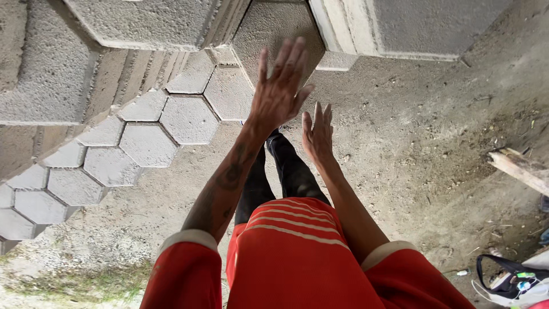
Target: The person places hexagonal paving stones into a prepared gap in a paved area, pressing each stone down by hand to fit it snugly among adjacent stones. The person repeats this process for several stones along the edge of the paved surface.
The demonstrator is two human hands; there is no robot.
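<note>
My left hand [280,86] is stretched out ahead, fingers spread, empty, hovering in front of a tall stack of grey hexagonal concrete blocks [274,26]. Just below and to the right of it, my right hand [318,134] is held flat with fingers together, also empty. Both forearms come out of red sleeves with white cuffs. My black-clad legs and red shorts show beneath the arms. A single layer of hexagonal pavers [146,143] lies on the ground to the left of my left arm.
Taller stacks of hexagonal blocks [143,23] stand at the upper left and upper right [417,26]. Sandy dirt ground [412,143] spreads to the right. A wooden plank [520,169] lies at the right edge, and a black bag [506,277] at the lower right.
</note>
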